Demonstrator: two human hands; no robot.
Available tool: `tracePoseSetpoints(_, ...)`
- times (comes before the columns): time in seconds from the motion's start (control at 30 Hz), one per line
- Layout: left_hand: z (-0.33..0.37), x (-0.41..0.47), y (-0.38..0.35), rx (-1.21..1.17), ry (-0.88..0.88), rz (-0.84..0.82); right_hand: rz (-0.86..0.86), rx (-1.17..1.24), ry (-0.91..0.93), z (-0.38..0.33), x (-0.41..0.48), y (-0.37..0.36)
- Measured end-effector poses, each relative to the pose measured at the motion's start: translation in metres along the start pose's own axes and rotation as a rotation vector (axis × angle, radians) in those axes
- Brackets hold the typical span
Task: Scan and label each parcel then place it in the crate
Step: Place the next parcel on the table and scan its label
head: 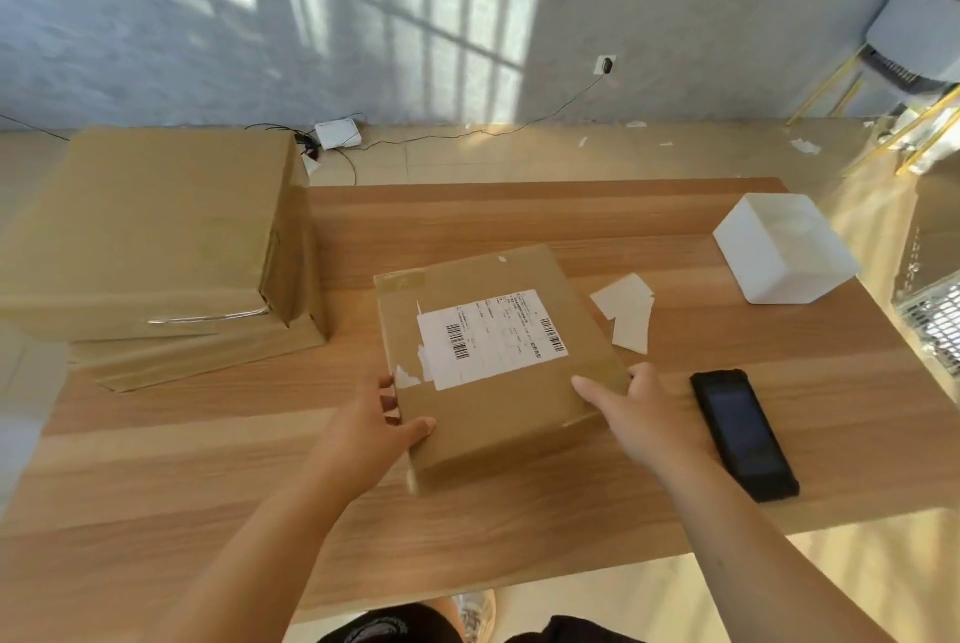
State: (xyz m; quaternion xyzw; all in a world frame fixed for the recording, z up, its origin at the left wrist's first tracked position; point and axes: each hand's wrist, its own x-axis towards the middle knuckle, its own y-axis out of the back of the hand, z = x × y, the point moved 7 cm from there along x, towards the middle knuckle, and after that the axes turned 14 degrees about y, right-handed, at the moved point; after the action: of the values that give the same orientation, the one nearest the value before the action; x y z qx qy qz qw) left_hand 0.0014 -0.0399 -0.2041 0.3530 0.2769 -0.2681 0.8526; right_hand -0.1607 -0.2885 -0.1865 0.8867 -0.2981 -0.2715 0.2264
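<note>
A flat brown cardboard parcel (pixel 498 362) lies in the middle of the wooden table (pixel 208 460), a white shipping label (pixel 491 337) with barcodes on its top. My left hand (pixel 382 427) grips its near left corner, thumb on top. My right hand (pixel 631 408) grips its near right corner, thumb on top. A black handheld scanner (pixel 743 432) lies on the table just right of my right hand. Loose white labels (pixel 626 310) lie beyond the parcel's right side. A white crate (pixel 935 325) shows at the right edge of the view.
A big brown carton (pixel 150 227) sits on flattened cardboard at the table's left. A white foam box (pixel 784 247) stands at the far right. Cables and a white device (pixel 337 133) lie on the floor by the wall. A chair (pixel 909 45) stands at far right.
</note>
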Motion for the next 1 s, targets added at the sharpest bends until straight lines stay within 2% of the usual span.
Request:
tracePoseSetpoints(0.17,-0.019,0.008,0.002,0.096,0.076,-0.011,0.025,-0.031,0.007,0.008,0.018,-0.023)
tracePoseSetpoints(0.23,-0.017,0.01,0.009,0.149,0.079,0.035,0.015,-0.027,-0.003,0.01,0.022,-0.027)
tracePoseSetpoints(0.4,0.011,0.015,0.035,0.316,-0.124,0.296,-0.032,-0.052,0.044,0.007,0.036,-0.023)
tracePoseSetpoints(0.53,0.037,0.024,0.036,0.475,-0.261,0.316,-0.153,-0.138,0.068,-0.003,0.048,-0.026)
tracePoseSetpoints(0.63,0.04,0.038,0.025,0.655,-0.288,0.24,-0.026,-0.189,0.079,-0.011,0.053,-0.021)
tracePoseSetpoints(0.7,0.038,0.043,0.021,0.692,-0.273,0.218,0.138,-0.282,0.058,-0.015,0.05,-0.013)
tracePoseSetpoints(0.77,0.037,0.042,0.022,0.692,-0.28,0.252,0.216,-0.347,0.057,-0.02,0.042,-0.013)
tracePoseSetpoints(0.87,0.034,0.036,0.024,0.673,-0.274,0.29,0.162,-0.366,0.114,-0.024,0.033,-0.029)
tracePoseSetpoints(1.0,0.028,0.03,0.021,0.614,-0.252,0.316,-0.019,-0.377,0.181,-0.025,0.034,-0.049)
